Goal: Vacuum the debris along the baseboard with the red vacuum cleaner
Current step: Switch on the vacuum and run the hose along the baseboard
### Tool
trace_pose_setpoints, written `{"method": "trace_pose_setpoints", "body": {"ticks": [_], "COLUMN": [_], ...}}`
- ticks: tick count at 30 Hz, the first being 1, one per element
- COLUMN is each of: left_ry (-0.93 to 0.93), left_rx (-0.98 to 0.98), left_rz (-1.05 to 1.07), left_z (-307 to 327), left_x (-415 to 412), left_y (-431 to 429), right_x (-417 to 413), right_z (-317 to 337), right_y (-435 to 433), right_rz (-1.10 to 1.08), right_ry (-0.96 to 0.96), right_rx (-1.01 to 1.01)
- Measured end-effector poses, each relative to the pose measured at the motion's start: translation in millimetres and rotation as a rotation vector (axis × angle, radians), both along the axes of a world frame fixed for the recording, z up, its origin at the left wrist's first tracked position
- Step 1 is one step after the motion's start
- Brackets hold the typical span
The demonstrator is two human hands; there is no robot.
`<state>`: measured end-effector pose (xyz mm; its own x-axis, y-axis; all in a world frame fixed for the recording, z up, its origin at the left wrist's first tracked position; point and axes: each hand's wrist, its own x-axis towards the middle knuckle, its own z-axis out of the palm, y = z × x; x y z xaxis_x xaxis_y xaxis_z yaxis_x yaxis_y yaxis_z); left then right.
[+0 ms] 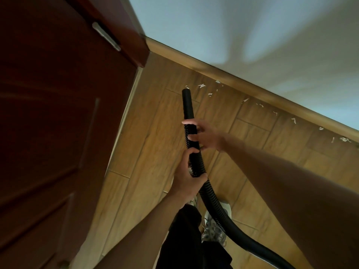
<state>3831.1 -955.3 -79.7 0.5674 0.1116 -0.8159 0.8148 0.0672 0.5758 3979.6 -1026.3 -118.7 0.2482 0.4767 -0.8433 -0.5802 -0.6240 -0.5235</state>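
two hands held the black hose (213, 202) in the head view: the left hand (187, 171) was wrapped round the ribbed part lower down, and the right hand (206, 134) sat above it with fingers curled loosely over the ribs, just below the smooth nozzle (187, 105). the vacuum's red body was out of sight. the nozzle mouth pointed towards the floor (147, 144) near the corner by the dark door (58, 123), close to the nearest white scraps of debris (202, 86), which lay strung out rightwards beside the baseboard (252, 93). the sweep seemed barely begun; the next move would likely call for lowering the tip onto the scraps and drawing it along the board
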Motion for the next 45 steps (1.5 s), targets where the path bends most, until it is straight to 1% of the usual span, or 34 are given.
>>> {"method": "trace_pose_setpoints", "body": {"ticks": [14,22,28,32,45], "left_ry": [0.108,0.074,0.109,0.086,0.089], "left_rx": [-0.083,-0.094,-0.103,-0.126,-0.161], "left_rz": [0.076,0.043,0.003,-0.016,-0.056], "left_z": [-17,-17,-12,-11,-2], "left_x": [14,31,36,38,32], "left_y": [7,6,-5,-10,-16], "right_x": [5,12,13,14,2], "right_z": [-29,-32,-28,-24,-14], "right_y": [1,-2,-18,-28,-45], "right_rz": [-0.052,-0.095,-0.169,-0.187,-0.283], "right_ry": [-0.02,-0.088,-0.066,-0.069,-0.007], "right_rx": [0.03,-0.002,-0.047,-0.086,-0.094]}}
